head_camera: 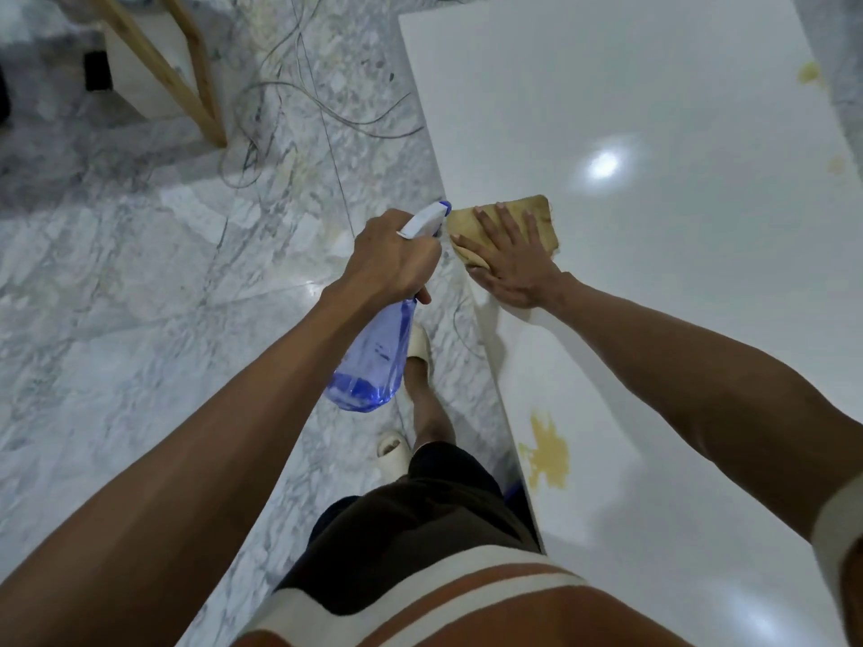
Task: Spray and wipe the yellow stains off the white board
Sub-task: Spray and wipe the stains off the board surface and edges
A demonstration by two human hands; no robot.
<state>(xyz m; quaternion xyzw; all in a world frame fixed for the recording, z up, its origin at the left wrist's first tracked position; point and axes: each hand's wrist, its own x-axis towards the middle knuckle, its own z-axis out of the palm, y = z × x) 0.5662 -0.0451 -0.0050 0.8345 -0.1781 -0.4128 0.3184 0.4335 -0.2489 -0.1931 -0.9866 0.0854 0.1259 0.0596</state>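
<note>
A person leans over a glossy white board [654, 133], the right hand [511, 261] spread flat with fingers splayed, pressing a crumpled tan cloth [537, 217] against the board's near-left edge. The left hand [390, 261] is wrapped tight around the neck of a translucent blue plastic spray bottle [373, 361], its white trigger head [422, 219] pointing toward the cloth and nearly touching it; the bottle hangs tilted over the floor beside the board, a little blue liquid pooled at its base. A blotchy yellow stain [548, 452] with ragged edges sits close to the board's edge, nearer the person's body and well apart from the cloth. Two fainter yellow stains mark the far right side of the board, one near the far corner [808, 72] and a paler one [836, 164] closer in. A ceiling light reflects as a bright spot on the smooth surface. Below lies a polished grey-veined marble floor [140, 296], strewn with thin loose wires [299, 100] near an angled wooden frame [159, 67]. The person wears dark shorts, a striped top and pale slippers [394, 452].
</note>
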